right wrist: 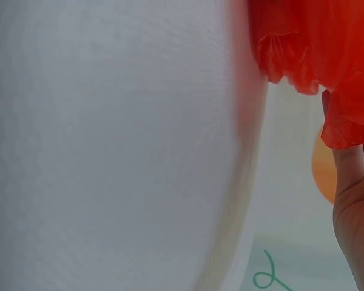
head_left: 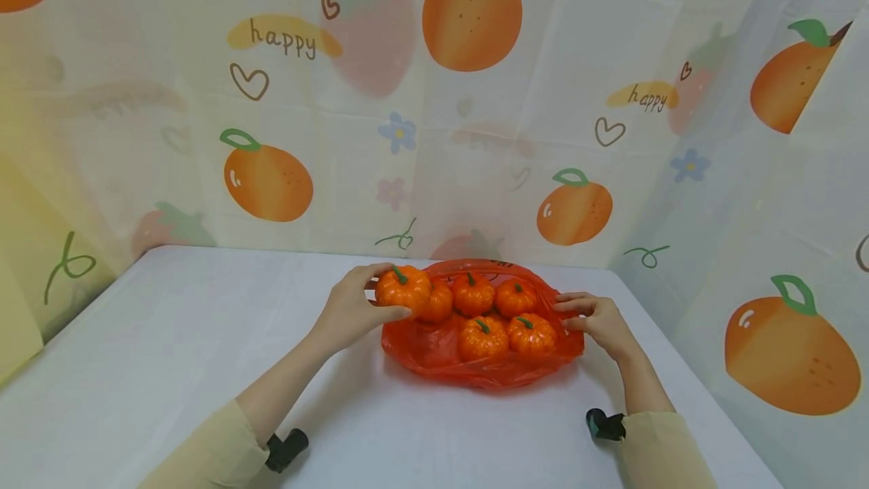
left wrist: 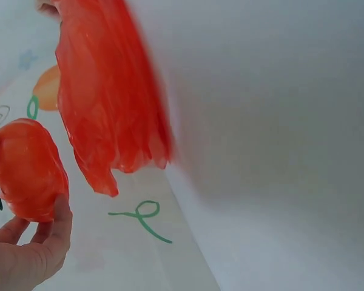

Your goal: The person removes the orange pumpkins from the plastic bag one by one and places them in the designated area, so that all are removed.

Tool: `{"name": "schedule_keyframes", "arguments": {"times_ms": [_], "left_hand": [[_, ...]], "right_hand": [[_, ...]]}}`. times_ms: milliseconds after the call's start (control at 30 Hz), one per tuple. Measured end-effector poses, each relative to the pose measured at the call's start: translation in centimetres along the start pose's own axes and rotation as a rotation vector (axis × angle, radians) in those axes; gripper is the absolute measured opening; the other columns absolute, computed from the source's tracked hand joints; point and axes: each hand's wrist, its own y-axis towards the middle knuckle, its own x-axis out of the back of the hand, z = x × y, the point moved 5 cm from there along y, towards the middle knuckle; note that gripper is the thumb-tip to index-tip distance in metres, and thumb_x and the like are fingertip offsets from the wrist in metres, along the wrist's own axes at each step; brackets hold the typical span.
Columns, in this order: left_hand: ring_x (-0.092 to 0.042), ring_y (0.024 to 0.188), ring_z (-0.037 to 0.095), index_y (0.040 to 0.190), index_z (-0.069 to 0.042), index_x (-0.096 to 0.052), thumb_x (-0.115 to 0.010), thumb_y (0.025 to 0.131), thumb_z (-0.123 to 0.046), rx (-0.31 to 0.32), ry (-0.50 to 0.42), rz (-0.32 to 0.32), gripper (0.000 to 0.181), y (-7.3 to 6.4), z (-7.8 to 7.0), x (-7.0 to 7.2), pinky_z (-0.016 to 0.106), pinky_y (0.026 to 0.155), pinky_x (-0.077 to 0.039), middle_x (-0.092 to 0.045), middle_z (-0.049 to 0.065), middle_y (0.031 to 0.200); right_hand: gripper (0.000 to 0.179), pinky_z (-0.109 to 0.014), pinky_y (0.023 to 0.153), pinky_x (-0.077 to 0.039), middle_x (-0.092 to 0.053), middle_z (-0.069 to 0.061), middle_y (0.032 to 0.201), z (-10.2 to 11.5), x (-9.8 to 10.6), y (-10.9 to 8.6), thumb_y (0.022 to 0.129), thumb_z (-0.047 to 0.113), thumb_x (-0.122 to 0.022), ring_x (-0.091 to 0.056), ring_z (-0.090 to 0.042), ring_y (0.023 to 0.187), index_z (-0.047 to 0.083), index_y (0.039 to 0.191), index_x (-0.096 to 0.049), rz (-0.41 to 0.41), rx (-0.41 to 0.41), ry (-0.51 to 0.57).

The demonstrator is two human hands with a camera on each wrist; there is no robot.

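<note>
My left hand (head_left: 353,306) grips a small orange pumpkin (head_left: 403,287) with a green stem, thumb in front and fingers around its far side. In the left wrist view this pumpkin (left wrist: 29,170) is up beside the bag, apart from it. A thin red plastic bag (head_left: 424,353) lies spread wide on the table, with several more small pumpkins (head_left: 483,338) inside. At the bag's right edge my right hand (head_left: 600,321) holds the plastic between thumb and fingers. The right wrist view has red plastic (right wrist: 352,115) draped over those fingers, hiding part of them.
The white table (head_left: 170,338) runs back to a hanging cloth (head_left: 339,195) printed with oranges and strawberries, close behind the bag. More of this cloth hangs along the table's right side. A black strap piece (head_left: 287,450) sits at each wrist.
</note>
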Motion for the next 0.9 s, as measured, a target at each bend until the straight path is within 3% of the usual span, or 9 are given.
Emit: {"name": "schedule_keyframes", "arguments": {"times_ms": [233,667,900], "left_hand": [[-0.055,0.123,0.032,0.143,-0.01,-0.049,-0.082,0.078,-0.031,0.034,-0.017,-0.05,0.076,0.2,1.3,1.3,0.041,0.092,-0.058,-0.053,0.012,0.14],[-0.048,0.131,0.036,0.148,-0.01,-0.04,-0.08,0.08,-0.033,0.161,-0.034,-0.113,0.082,1.2,4.3,3.1,0.048,0.101,-0.052,-0.047,0.014,0.147],[-0.048,0.13,0.036,0.148,-0.008,-0.04,-0.077,0.082,-0.03,0.184,-0.023,-0.143,0.078,1.9,5.1,3.7,0.048,0.101,-0.052,-0.047,0.016,0.146]], "right_hand": [[0.032,-0.027,0.091,-0.057,-0.057,-0.024,0.138,-0.2,-0.1,0.1,0.086,0.006,-0.063,-0.047,-0.041,0.131,-0.002,0.116,-0.071,-0.003,-0.001,-0.005],[0.035,-0.033,0.094,-0.058,-0.057,-0.024,0.139,-0.2,-0.1,0.2,0.086,0.005,-0.063,-0.048,-0.041,0.13,-0.002,0.12,-0.069,-0.007,-0.006,0.001],[0.037,-0.039,0.096,-0.058,-0.055,-0.025,0.14,-0.4,-0.3,0.2,0.086,0.006,-0.063,-0.047,-0.043,0.131,-0.002,0.121,-0.068,-0.006,-0.007,-0.004]]}}
